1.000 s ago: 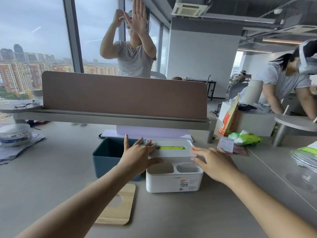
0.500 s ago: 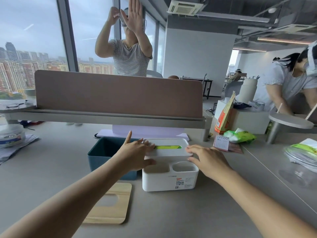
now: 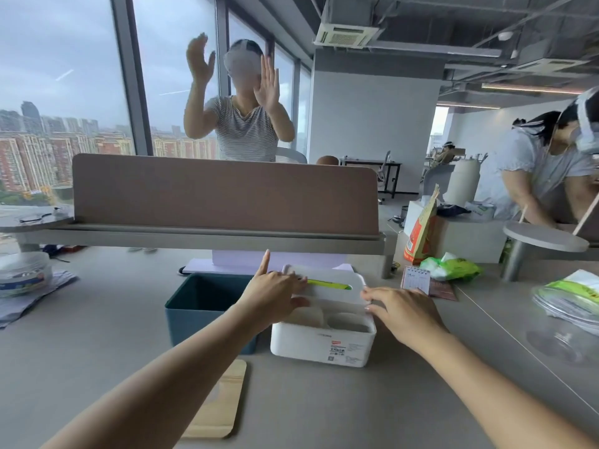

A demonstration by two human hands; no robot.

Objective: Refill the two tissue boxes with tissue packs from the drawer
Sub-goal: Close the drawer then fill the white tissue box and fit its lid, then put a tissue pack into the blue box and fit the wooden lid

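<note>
A white tissue box (image 3: 324,346) with front compartments stands mid-desk. Its white lid (image 3: 327,285) has a slot showing a green tissue pack, and the lid's front edge sits raised above the box. My left hand (image 3: 272,294) grips the lid's left end, forefinger pointing up. My right hand (image 3: 402,311) holds the lid's right front corner. A dark teal tissue box (image 3: 207,306) stands without a lid just left of the white one. Its wooden lid (image 3: 220,403) lies flat on the desk in front, partly under my left forearm. No drawer is in view.
A brown desk divider (image 3: 223,192) with a grey shelf runs across behind the boxes. A green tissue pack (image 3: 450,268) and small calendar (image 3: 416,280) lie to the right. A round tub (image 3: 22,273) sits far left. Plastic packaging (image 3: 570,299) lies far right. Two other people are nearby.
Both hands have stayed on the white lid; its front edge now sits higher above the box. The camera has shifted and the person behind the divider has moved their hands.
</note>
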